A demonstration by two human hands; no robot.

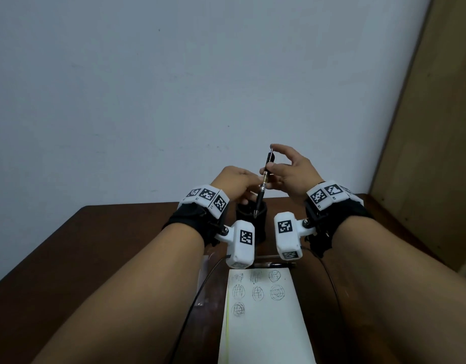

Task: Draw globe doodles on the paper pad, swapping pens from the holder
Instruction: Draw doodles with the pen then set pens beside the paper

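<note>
Pens: two are counted. One black pen (263,186) with a metal middle is held up, tilted, with its tip pointed down at the holder's mouth. A second pen (275,265) is laid flat on the counter, just past the far edge of the pad.
Left hand (233,181): it is curled, and the pen is pinched at its middle by the fingertips.
Right hand (292,173): the upper barrel is gripped, and one finger is set on the pen's top end.
Holder (242,212): one black holder is seen, stood on the counter (108,245) far of the pad, below both hands.
Paper pad (268,332): one is laid near, between the forearms.
Doodles (258,292): seven are counted at the pad's far end, in rows of three, three and one.
Wrist bands (207,197): two are worn, one on each wrist, and each is covered with square markers.
White boxes (241,244): two are seen, one mounted by each wrist.
</note>
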